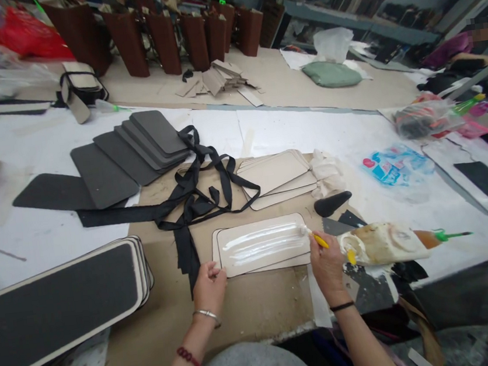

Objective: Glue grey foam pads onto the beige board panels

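A beige rounded panel [273,251] lies on top of another one in front of me, with white glue-like streaks running along its length. My left hand [210,285] has its fingers curled at the panel's lower left corner. At the right end, my right hand [329,268] grips a brush with a yellow handle [320,240], its white-coated tip touching the panel. Just right of that hand lies a smeared whitish container [378,242] with white paste at its mouth. Tangled black ribbon [204,202] and a stack of beige panels [273,174] sit behind.
Dark grey panels [101,164] fan out at the left, and a stack of long grey panels with beige borders [59,304] fills the near left. Brown upright pieces [164,42] line the back. A plastic wrapper [396,165] lies right. A person [458,53] is at far right.
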`<state>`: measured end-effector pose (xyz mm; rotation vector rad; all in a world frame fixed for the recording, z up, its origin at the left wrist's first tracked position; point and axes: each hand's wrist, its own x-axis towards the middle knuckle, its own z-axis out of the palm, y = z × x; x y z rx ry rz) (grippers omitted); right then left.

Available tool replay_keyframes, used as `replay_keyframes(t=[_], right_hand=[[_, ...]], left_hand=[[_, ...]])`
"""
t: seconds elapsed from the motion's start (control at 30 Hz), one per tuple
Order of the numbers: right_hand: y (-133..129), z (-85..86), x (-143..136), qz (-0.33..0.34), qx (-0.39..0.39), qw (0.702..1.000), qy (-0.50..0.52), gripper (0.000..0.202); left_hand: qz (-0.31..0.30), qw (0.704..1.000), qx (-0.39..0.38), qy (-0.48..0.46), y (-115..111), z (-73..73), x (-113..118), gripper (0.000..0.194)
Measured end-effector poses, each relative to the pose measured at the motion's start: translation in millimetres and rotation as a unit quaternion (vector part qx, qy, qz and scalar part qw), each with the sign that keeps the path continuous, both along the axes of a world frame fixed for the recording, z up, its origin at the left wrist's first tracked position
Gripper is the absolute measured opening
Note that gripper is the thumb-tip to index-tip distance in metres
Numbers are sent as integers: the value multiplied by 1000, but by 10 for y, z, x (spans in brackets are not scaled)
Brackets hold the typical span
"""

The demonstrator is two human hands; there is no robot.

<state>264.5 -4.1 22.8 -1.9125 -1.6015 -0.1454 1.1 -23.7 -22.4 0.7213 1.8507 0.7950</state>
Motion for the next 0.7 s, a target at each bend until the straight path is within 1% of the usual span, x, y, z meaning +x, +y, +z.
replay_keyframes(t=[0.07, 0.1, 0.27, 0.37, 0.43, 0.47, 0.53, 0.57, 0.6, 0.63, 0.67, 0.7], right_hand=[[-24, -5, -23, 10, -3, 1000, 10, 29], [-38, -3, -34, 13, -2, 1000, 17, 29], [-73, 54, -109, 19, -13, 997, 67, 28], [-62, 137, -322, 30, -38, 986, 161, 26], [-45, 192, -581, 50, -67, 959, 272, 26], [-32, 208, -734, 64, -86, 937, 334, 25], [3, 196, -1035, 91, -118, 882, 448, 25], [23, 166, -1160, 100, -129, 856, 490, 26], [44, 122, -1253, 104, -138, 837, 519, 27], [63, 69, -1306, 102, -144, 827, 534, 28], [77, 13, -1315, 96, -145, 826, 536, 29], [84, -39, -1280, 86, -143, 835, 524, 30]], left_hand=[[22, 997, -23, -73, 40, 38, 12, 27], [24, 995, -29, -89, 60, 54, 18, 26], [20, 994, -50, -94, 152, 96, 30, 19], [12, 993, -54, -106, 165, 109, 25, 13], [8, 993, -50, -111, 144, 118, 21, 12], [7, 992, -47, -113, 126, 122, 18, 12], [6, 992, -40, -117, 80, 127, 9, 13], [6, 992, -36, -118, 53, 128, 2, 13], [7, 992, -32, -119, 26, 127, -8, 14], [8, 992, -28, -120, 0, 125, -21, 14], [10, 992, -24, -120, -26, 121, -37, 15], [11, 992, -21, -121, -50, 117, -55, 15]])
